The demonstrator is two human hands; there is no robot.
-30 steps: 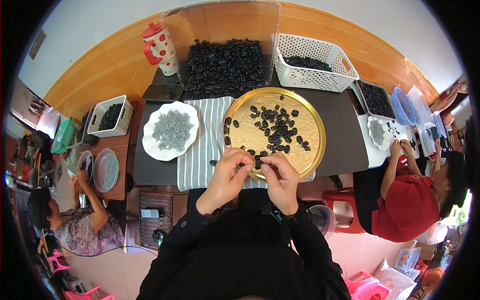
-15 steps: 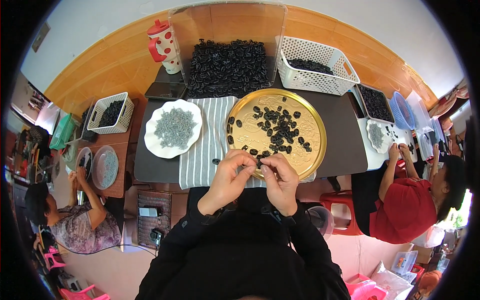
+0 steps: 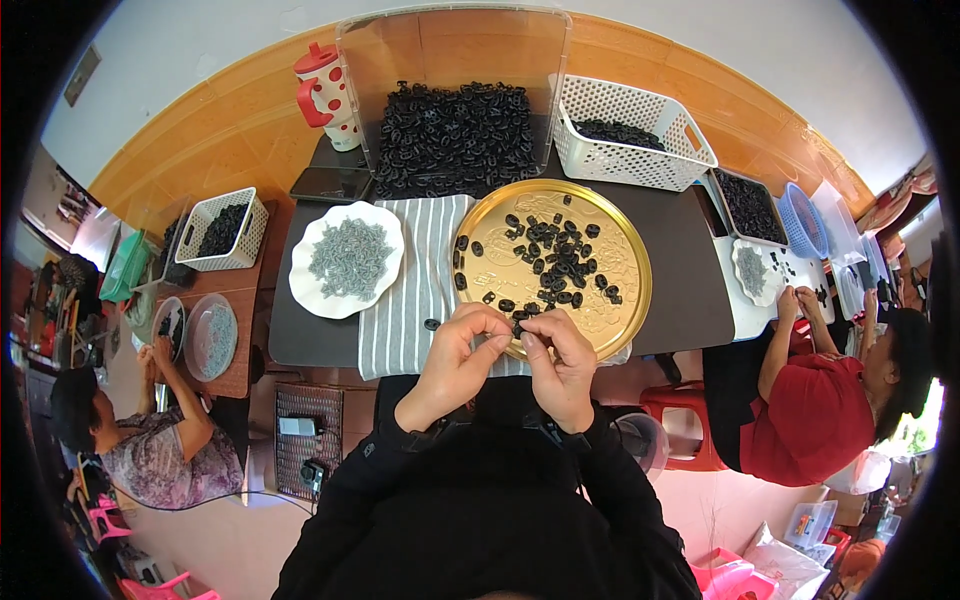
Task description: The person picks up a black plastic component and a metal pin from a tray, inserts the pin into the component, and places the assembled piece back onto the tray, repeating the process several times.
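My left hand (image 3: 452, 368) and my right hand (image 3: 562, 372) meet at the near rim of the round gold tray (image 3: 625, 235). Their fingertips pinch together around a small black plastic part (image 3: 518, 328), mostly covered by the fingers. More loose black parts (image 3: 565, 262) are scattered over the tray, thickest at its middle. One single black part (image 3: 432, 324) lies on the grey striped cloth (image 3: 412, 270) left of my left hand. A white scalloped plate (image 3: 298, 275) heaped with small grey screw-like pieces (image 3: 350, 258) stands farther left.
Behind the tray stands a clear bin (image 3: 455, 50) full of black parts, with a white perforated basket (image 3: 640, 165) to its right. A dotted tumbler (image 3: 325, 95) and a dark phone (image 3: 330, 182) are at the back left. People sit working at tables on both sides.
Both hands stay in almost the same place, fingertips still pinched together. Only slight finger movement shows around the black part.
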